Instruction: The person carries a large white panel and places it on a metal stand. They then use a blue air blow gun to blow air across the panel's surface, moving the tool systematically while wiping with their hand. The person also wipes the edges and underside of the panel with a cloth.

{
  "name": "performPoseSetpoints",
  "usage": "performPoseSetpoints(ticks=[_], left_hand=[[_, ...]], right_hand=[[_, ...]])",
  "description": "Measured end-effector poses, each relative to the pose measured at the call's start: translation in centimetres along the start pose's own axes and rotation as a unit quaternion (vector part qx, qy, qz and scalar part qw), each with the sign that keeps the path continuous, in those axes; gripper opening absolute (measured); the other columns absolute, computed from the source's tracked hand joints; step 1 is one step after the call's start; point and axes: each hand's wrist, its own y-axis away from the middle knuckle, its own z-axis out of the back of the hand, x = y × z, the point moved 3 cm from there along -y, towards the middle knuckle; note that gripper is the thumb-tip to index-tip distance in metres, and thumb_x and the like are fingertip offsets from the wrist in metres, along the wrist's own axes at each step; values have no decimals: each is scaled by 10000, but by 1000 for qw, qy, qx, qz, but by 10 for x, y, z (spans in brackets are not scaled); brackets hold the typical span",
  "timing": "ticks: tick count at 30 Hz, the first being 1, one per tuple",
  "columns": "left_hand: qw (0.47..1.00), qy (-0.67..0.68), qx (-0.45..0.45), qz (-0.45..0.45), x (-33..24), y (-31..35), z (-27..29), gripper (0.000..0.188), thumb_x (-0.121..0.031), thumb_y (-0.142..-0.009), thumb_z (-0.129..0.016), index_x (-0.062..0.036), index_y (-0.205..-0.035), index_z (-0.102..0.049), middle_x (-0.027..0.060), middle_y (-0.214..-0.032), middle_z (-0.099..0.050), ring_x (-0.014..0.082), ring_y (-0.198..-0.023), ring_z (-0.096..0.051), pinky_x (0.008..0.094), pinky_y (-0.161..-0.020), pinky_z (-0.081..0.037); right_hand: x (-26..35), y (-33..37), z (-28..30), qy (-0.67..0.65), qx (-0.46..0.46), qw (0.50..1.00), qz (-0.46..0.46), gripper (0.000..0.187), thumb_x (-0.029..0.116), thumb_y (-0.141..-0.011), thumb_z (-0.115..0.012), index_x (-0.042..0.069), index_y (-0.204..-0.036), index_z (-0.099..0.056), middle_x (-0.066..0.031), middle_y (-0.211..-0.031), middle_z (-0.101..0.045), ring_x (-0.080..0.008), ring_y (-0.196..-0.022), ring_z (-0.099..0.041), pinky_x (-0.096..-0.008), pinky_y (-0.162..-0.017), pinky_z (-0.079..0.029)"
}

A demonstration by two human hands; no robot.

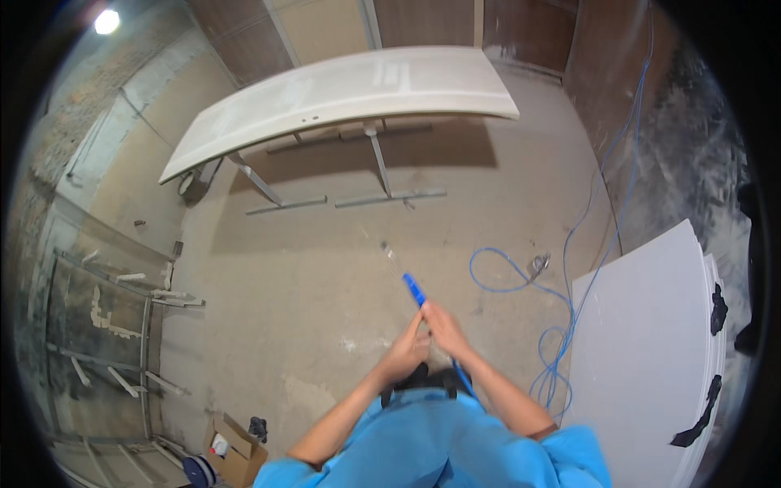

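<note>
Both hands close together on one tool: my left hand (pixel 405 351) and right hand (pixel 443 325) grip a blue-handled air gun (pixel 413 289) with blue hose (pixel 561 325) trailing right. Ahead, the white door panel (pixel 342 93) lies untouched on its stand. A brown open cardboard box (pixel 236 451) sits on the floor lower left.
</note>
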Motion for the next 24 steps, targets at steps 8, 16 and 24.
performPoseSetpoints(ticks=[8, 16, 24], left_hand=[[980, -195, 8, -35, -107, -256, 171, 437, -96, -1027, -663, -73, -1457, -591, 97, -1363, -661, 187, -1190, -647, 328, -1025, -512], [844, -489, -159, -153, -163, -549, 364, 511, -293, -1004, -705, -60, -1443, -587, 246, -1443, -602, 449, -1324, -564, 508, -1119, -458], [756, -621, -116, -174, -174, -739, 465, 595, -360, -1024, -650, -168, -1567, -500, 171, -1644, -433, 434, -1502, -392, 555, -1219, -338]], right_hand=[[-10, -243, 129, -273, -195, 930, -153, 511, 554, -1119, -444, 72, -1105, -615, -122, -915, -694, -169, -719, -685, -329, -693, -566], [13, -505, 203, -313, -182, 913, -190, 473, 537, -1117, -461, 82, -1136, -588, -73, -814, -668, -167, -646, -662, -334, -628, -580], [2, -627, 281, -230, -321, 885, -246, 505, 566, -1112, -455, 84, -1152, -597, -46, -752, -661, -142, -638, -659, -293, -538, -531]])
